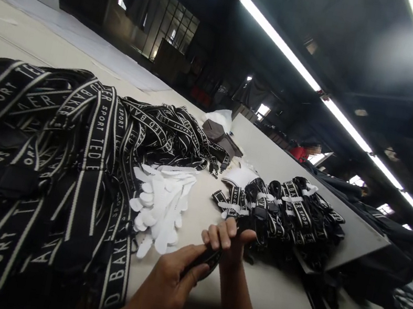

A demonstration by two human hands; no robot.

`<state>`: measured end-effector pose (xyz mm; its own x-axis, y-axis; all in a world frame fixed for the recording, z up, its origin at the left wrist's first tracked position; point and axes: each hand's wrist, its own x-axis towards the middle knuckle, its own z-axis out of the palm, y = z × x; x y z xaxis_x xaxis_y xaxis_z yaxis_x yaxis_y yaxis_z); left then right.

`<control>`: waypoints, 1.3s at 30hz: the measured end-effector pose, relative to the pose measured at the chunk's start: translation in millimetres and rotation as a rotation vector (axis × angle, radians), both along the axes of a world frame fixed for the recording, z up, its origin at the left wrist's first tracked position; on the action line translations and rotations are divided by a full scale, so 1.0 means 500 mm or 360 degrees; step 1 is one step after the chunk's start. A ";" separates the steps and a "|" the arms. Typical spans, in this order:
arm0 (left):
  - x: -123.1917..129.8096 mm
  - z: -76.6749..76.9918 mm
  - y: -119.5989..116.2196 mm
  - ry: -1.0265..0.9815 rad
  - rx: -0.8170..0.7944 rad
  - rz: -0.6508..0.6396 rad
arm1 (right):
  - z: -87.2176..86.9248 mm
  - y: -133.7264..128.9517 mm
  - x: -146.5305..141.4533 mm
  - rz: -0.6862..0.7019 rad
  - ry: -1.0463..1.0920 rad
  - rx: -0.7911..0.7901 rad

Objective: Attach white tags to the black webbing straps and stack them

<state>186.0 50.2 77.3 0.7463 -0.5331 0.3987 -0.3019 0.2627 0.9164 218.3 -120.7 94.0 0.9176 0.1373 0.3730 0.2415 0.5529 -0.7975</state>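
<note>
A folded black strap [209,261] is held between my two hands above the table's front edge. My left hand [172,276] pinches its lower end between thumb and fingers. My right hand [229,239] has its fingers curled round the upper end, with the thumb pointing right. Left of my hands lies a pile of white strips [164,200]. Just beyond my right hand are bundled black straps [296,208] with white bands round them.
A large heap of lettered black straps [97,140] covers the left of the pale table [194,221]. Grey-brown pieces [220,135] and a white plastic bag [219,118] lie farther back. A person in red [300,153] is in the distance. Dark fabric lies at the right.
</note>
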 end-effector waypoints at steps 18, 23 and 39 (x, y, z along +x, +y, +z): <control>0.023 -0.028 0.026 -0.0414 0.0031 0.0196 | -0.013 0.079 0.440 -0.1144 -0.0422 -0.2510; 0.021 -0.021 0.034 -0.0349 0.0008 0.0148 | -0.008 0.062 0.386 -0.1254 -0.0496 -0.2656; -0.010 -0.011 0.026 -0.0352 0.0018 0.0130 | 0.018 0.067 0.299 -0.1518 -0.0550 -0.2640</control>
